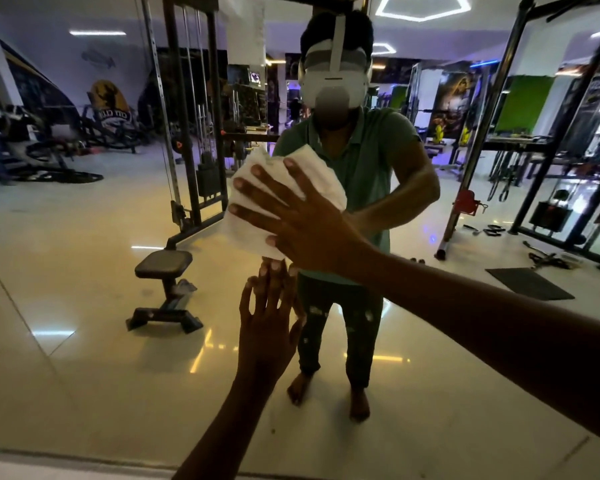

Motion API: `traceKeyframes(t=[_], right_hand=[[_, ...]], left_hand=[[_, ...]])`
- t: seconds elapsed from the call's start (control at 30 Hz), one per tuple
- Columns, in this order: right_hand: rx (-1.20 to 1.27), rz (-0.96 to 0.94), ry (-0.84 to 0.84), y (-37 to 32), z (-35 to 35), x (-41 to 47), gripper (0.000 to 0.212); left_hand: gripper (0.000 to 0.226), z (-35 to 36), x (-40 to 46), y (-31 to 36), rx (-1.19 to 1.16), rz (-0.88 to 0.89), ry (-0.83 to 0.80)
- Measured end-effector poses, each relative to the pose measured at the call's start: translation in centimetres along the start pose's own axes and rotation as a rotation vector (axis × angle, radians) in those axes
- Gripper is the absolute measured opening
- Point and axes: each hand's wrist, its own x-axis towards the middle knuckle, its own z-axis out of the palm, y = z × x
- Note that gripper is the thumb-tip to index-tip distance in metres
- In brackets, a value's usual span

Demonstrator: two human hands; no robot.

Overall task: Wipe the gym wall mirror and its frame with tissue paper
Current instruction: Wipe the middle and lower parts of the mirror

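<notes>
White tissue paper (284, 199), folded into a thick wad, is being pressed flat against the wall mirror (84, 271) by the right hand (302, 226), whose grip is open: the fingers are spread straight across the wad, pushing it rather than curling round it. Just below, the left hand (267, 320) is also lying open, its straight fingertips touching the bare glass and holding nothing.

That lower hand is the first worry, I'd say: bare fingers on the glass are likely leaving fresh smears on the very surface being cleaned. The wad is only being pinned by pressure, so if the palm eases off during a stroke, the tissue could slide or drop; its loose lower corner is hanging free and could fold under and drag. Thin tissue may also shred and shed lint if pushed hard.

The person is leaning in with both arms, barefoot on a glossy tiled floor, as the reflection is showing, so a slip is possible. Along the bottom edge the mirror's frame (66, 462) is lying pale and, by my guess, not yet reached.
</notes>
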Motion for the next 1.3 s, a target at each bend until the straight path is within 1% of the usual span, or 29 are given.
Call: traceKeyframes(t=[0.07, 0.17, 0.27, 0.33, 0.4, 0.47, 0.57, 0.63, 0.7, 0.77, 0.87, 0.97, 1.0, 1.03, 1.1, 1.2, 1.27, 1.3], right_hand=[[0.045, 0.081, 0.015, 0.7, -0.2, -2.4, 0.070], [0.061, 0.329, 0.040, 1.2, -0.3, -8.8, 0.067], [0.049, 0.593, 0.019, 0.7, 0.4, -16.1, 0.069], [0.055, 0.761, 0.019, -0.8, 1.3, -17.4, 0.069], [0.085, 0.891, 0.071, -3.0, 2.1, -15.4, 0.069], [0.112, 0.887, 0.123, -5.4, 2.8, -12.4, 0.069], [0.096, 0.733, 0.130, -7.3, 3.7, -10.4, 0.068], [0.063, 0.615, 0.134, -7.1, 4.1, -11.4, 0.067], [0.030, 0.560, 0.128, -6.9, 4.7, -13.7, 0.067], [0.014, 0.599, 0.136, -6.7, 5.3, -16.9, 0.068], [-0.021, 0.754, 0.225, -7.1, 6.6, -20.2, 0.071], [-0.022, 0.982, 0.354, -9.2, 8.2, -18.5, 0.070], [-0.009, 1.032, 0.397, -10.3, 8.7, -17.4, 0.070], [-0.003, 1.033, 0.417, -11.3, 9.1, -16.4, 0.070], [-0.021, 0.900, 0.404, -13.4, 10.1, -15.6, 0.072], [-0.075, 0.657, 0.353, -15.1, 11.7, -18.2, 0.073], [-0.082, 0.600, 0.350, -15.3, 12.3, -21.0, 0.073], [-0.093, 0.605, 0.346, -15.3, 12.5, -22.4, 0.073]], left_hand=[[0.101, -0.1, -0.7, -0.5, -0.002, 0.012, -0.002], [0.084, -0.3, -1.1, -1.2, -0.030, 0.057, 0.006], [0.081, 0.1, -0.8, -1.2, -0.054, 0.056, 0.022], [0.083, 0.8, -0.8, -0.7, -0.073, 0.026, 0.050], [0.085, 1.5, -0.7, -0.4, -0.075, 0.009, 0.084], [0.087, 2.3, -0.8, -0.6, -0.056, 0.027, 0.114], [0.086, 3.4, -0.7, -1.3, -0.063, 0.062, 0.144], [0.082, 4.0, -0.7, -1.5, -0.051, 0.067, 0.179], [0.080, 4.5, -0.6, -1.5, -0.012, 0.070, 0.223], [0.078, 5.1, -0.5, -1.8, -0.001, 0.095, 0.266], [0.073, 6.0, -0.4, -2.3, -0.011, 0.145, 0.336], [0.071, 6.8, -0.3, -2.3, -0.003, 0.165, 0.441], [0.069, 7.1, -0.4, -2.2, -0.012, 0.183, 0.477], [0.067, 7.3, -0.3, -2.3, -0.021, 0.199, 0.498], [0.065, 7.9, -0.8, -2.6, -0.021, 0.209, 0.527], [0.062, 9.5, -2.7, -3.5, -0.007, 0.227, 0.547], [0.063, 10.3, -4.2, -4.1, -0.004, 0.229, 0.531], [0.064, 10.5, -4.8, -4.2, -0.001, 0.226, 0.515]])
